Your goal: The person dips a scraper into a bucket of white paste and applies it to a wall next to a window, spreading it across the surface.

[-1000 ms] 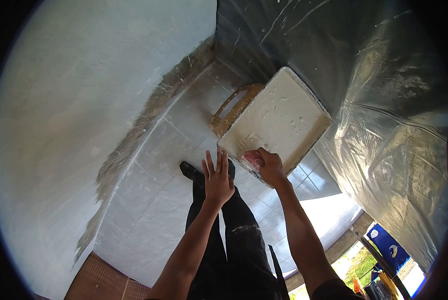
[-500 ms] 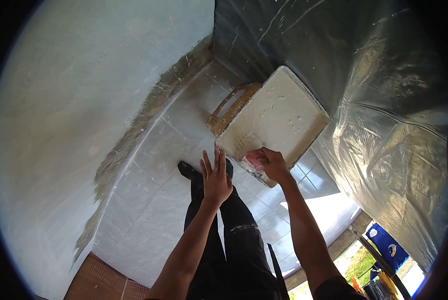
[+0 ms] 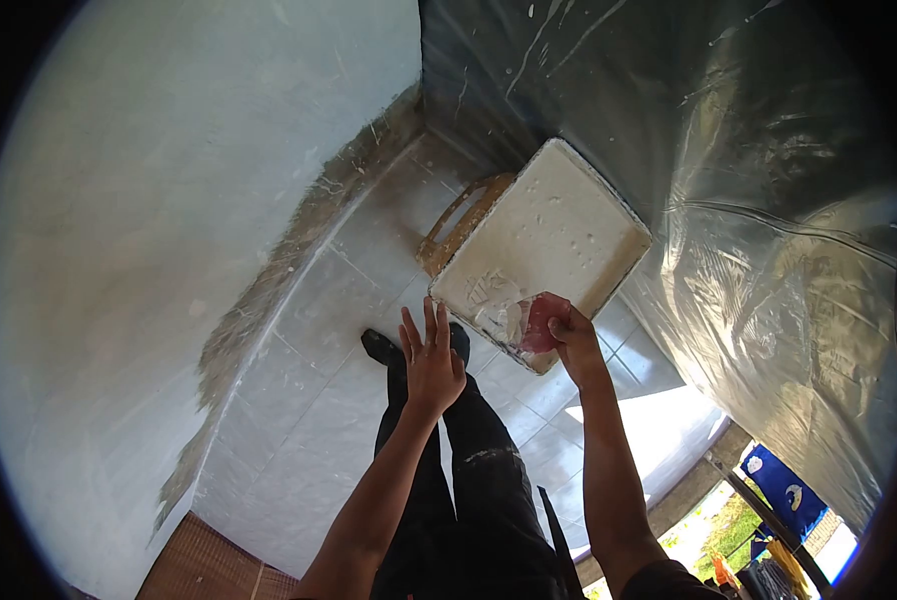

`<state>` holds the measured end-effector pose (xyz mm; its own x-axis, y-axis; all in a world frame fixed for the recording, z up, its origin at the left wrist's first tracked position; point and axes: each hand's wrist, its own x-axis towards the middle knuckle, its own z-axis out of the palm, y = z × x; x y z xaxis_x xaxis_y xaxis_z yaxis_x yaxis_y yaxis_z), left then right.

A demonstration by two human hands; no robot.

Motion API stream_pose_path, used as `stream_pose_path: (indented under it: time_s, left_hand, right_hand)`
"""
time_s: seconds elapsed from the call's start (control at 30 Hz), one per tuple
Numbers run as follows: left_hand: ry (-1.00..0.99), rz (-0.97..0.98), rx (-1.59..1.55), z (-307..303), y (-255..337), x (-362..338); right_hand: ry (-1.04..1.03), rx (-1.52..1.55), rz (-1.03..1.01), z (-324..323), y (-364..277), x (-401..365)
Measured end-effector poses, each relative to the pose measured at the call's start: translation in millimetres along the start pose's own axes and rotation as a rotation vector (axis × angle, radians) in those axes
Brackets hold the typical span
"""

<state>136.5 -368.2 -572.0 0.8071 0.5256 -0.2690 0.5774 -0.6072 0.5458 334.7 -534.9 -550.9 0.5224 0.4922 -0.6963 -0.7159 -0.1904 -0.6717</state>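
Observation:
My right hand grips a pink plastic scraper between thumb and fingers, over the near corner of a rectangular tray. White paste coats much of the tray, smooth at the far end and ridged beside the scraper's blade. Some of the paste is on the blade's left edge. My left hand is open, fingers spread, its fingertips right at the tray's left corner in this view.
Under the tray stands a brown stool on the tiled floor. A pale wall with a grey unpainted lower strip runs along the left. Plastic sheeting hangs on the right. My black shoes are below the left hand.
My right hand has turned and moved slightly right, showing more of the scraper's flat face. Paste beside the blade is more ridged. The left hand stays spread at the tray's corner.

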Motion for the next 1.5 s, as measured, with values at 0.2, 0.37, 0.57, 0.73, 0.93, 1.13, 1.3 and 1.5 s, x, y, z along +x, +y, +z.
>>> stream_pose_path:
  time_s: [0.2, 0.37, 0.57, 0.73, 0.93, 1.13, 1.3, 1.5]
  left_hand:
    - [0.071, -0.059, -0.107, -51, 35, -7]
    - [0.210, -0.019, -0.129, -108, 48, -23]
    - [0.430, -0.050, -0.156, -190, 49, -55]
    - [0.683, -0.043, -0.128, -258, 39, -89]
    - [1.001, -0.035, -0.022, -362, 16, -134]
    - [1.382, -0.026, 0.068, -504, -11, -197]
    - [1.643, 0.019, 0.220, -619, -38, -257]
    - [1.818, 0.188, 0.394, -727, -55, -304]
  right_hand:
    - [-0.005, 0.289, -0.083, 24, -9, -37]
    - [-0.103, 0.450, -0.155, 60, -35, -72]
    - [-0.172, 0.430, -0.218, 135, -63, -99]
    - [-0.337, 0.432, -0.217, 226, -91, -124]
    - [-0.537, 0.366, -0.282, 345, -131, -172]
    - [-0.838, 0.369, -0.356, 471, -177, -225]
    - [-0.989, 0.356, -0.467, 583, -225, -318]
    - [-1.148, 0.320, -0.911, 690, -264, -433]
